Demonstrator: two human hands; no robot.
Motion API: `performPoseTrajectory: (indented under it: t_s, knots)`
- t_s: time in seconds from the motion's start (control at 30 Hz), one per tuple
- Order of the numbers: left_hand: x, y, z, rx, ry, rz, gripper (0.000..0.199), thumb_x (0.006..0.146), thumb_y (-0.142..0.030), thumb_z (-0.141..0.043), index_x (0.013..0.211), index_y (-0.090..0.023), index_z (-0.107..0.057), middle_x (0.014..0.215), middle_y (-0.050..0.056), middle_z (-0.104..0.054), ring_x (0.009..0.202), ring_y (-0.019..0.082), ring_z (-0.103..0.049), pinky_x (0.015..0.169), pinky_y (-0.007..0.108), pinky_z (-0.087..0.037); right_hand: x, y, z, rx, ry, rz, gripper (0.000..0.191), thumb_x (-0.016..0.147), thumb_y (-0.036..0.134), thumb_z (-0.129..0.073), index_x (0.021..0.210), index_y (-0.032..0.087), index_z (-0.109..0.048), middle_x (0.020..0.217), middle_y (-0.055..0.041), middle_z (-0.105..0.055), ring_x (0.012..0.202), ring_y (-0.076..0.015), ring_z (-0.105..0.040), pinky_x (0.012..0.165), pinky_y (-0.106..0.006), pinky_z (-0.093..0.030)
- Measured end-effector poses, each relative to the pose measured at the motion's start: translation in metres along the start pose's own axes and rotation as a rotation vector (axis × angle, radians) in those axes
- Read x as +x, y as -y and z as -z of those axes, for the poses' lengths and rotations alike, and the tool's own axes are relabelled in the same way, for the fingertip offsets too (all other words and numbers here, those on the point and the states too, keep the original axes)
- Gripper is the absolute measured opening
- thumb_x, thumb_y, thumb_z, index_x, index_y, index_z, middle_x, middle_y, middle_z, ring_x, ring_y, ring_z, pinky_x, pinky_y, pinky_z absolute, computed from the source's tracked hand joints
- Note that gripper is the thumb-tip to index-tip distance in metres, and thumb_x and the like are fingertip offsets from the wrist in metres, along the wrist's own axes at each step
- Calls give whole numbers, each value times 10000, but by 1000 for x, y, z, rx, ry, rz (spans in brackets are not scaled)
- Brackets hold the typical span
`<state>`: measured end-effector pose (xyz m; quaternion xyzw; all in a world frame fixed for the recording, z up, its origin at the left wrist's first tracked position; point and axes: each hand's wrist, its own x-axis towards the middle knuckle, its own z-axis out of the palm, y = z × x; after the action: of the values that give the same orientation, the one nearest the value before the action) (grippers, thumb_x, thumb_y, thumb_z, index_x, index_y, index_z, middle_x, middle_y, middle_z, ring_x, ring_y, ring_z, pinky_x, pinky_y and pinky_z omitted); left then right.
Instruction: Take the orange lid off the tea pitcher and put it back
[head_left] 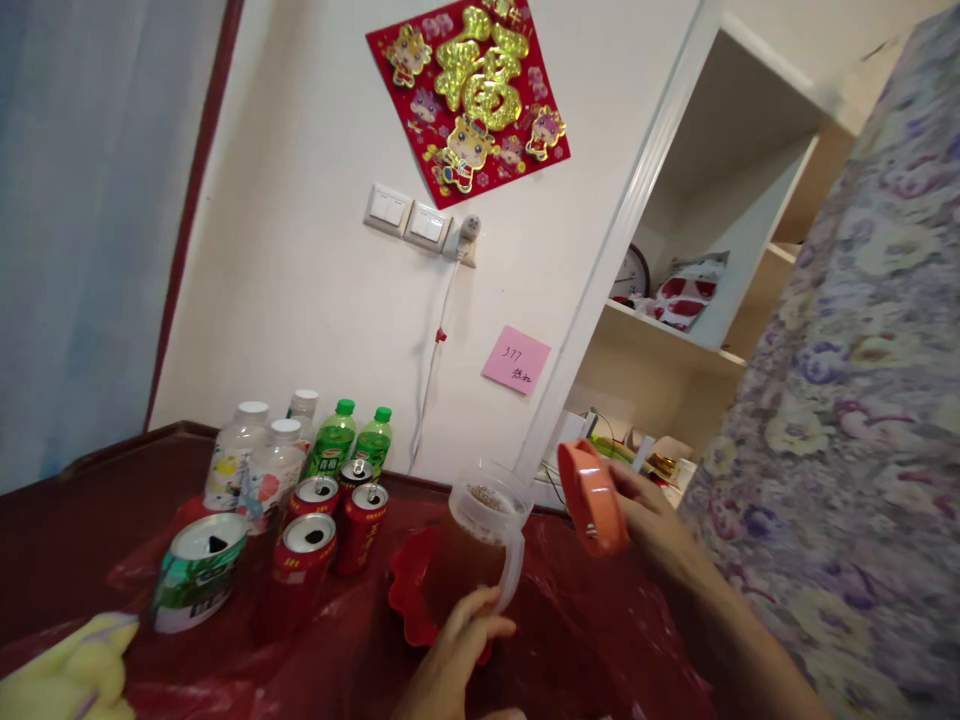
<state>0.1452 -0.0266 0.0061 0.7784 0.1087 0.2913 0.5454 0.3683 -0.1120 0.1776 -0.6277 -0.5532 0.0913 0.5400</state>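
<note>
A clear pitcher (472,545) with brown liquid and foam stands uncovered in a red scalloped dish (409,590). Low at its front, my left hand (461,655) reaches toward the pitcher's handle side, fingers extended and apart; whether they touch it is hard to tell. My right hand (649,510) grips an orange round lid (592,497), held up on its side to the right of the pitcher. Opened red cans (300,570), a green and white can (199,575), green-capped bottles (330,440) and white-capped bottles (235,460) stand left of the pitcher.
The dark red table (90,500) is partly covered by red plastic film. A yellow item (67,675) lies at the lower left. Behind are a wall with switches (388,208) and a hanging white cable (437,370). Shelves (667,335) and a floral curtain (847,380) are at the right.
</note>
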Motion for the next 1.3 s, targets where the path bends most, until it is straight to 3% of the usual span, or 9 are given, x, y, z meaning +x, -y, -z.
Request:
performPoseTrajectory:
  t_s: [0.17,0.27,0.4,0.53,0.67,0.93,1.1,1.2,1.3]
  knots:
    - [11,20,2,5,-2,-16,663,715,-644,-773,1235,-252,-651,1460,153,-478,1350,375,-485,1092,436,-448,51,4,-34,-189,185,29,185,720,349,-624,788,184,-672,743,8,-592,711,-163,-508,642,-284,-384]
    - [8,19,7,-31,10,-8,585,798,-602,-730,1275,-282,-618,1408,114,-511,1247,303,-553,1003,367,-498,54,-7,-47,-217,221,28,240,763,390,-565,851,187,-656,761,8,-593,704,-159,-494,642,-285,-376]
    - [6,19,8,-42,31,-4,586,795,-565,-755,1287,-282,-614,1390,102,-523,1199,271,-575,976,333,-497,52,-13,-53,-276,250,32,282,796,434,-524,888,193,-637,793,-3,-598,725,-170,-510,666,-297,-395]
    - [8,28,3,-22,38,7,603,784,-546,-772,1315,-308,-616,1433,98,-497,1239,276,-562,995,325,-487,58,-4,-56,-409,264,62,263,782,424,-534,857,200,-650,784,-8,-579,747,-188,-516,696,-312,-390]
    - [9,37,1,-1,48,-12,596,804,-521,-757,1350,-335,-607,1444,90,-504,1247,276,-561,1051,356,-464,69,8,-61,-581,265,85,104,733,311,-553,698,220,-588,742,-9,-574,732,-190,-508,672,-311,-344]
    - [10,52,-7,28,7,-4,507,836,-449,-732,1325,-371,-623,1449,46,-517,1107,229,-632,1006,338,-493,81,16,-81,-764,257,-45,97,716,257,-600,637,225,-646,598,-7,-623,574,-175,-508,564,-312,-265]
    - [11,48,-9,2,-9,-16,535,814,-421,-755,1323,-317,-626,1430,79,-521,1230,269,-584,1038,330,-466,85,17,-89,-646,175,-57,61,617,204,-640,558,215,-638,522,-3,-584,519,-160,-474,531,-305,-247]
    - [9,29,-5,-50,-32,7,545,776,-403,-789,1278,-253,-640,1377,108,-561,1208,279,-590,1052,341,-452,78,17,-80,-412,72,-41,99,667,304,-637,644,211,-659,578,-7,-613,538,-168,-507,518,-295,-309]
    - [5,6,3,-48,-110,72,465,738,-258,-768,1188,-196,-665,1274,115,-620,1152,282,-602,1044,363,-447,55,13,-61,-89,-23,-6,268,768,460,-583,803,223,-703,671,-23,-675,573,-203,-580,535,-328,-432]
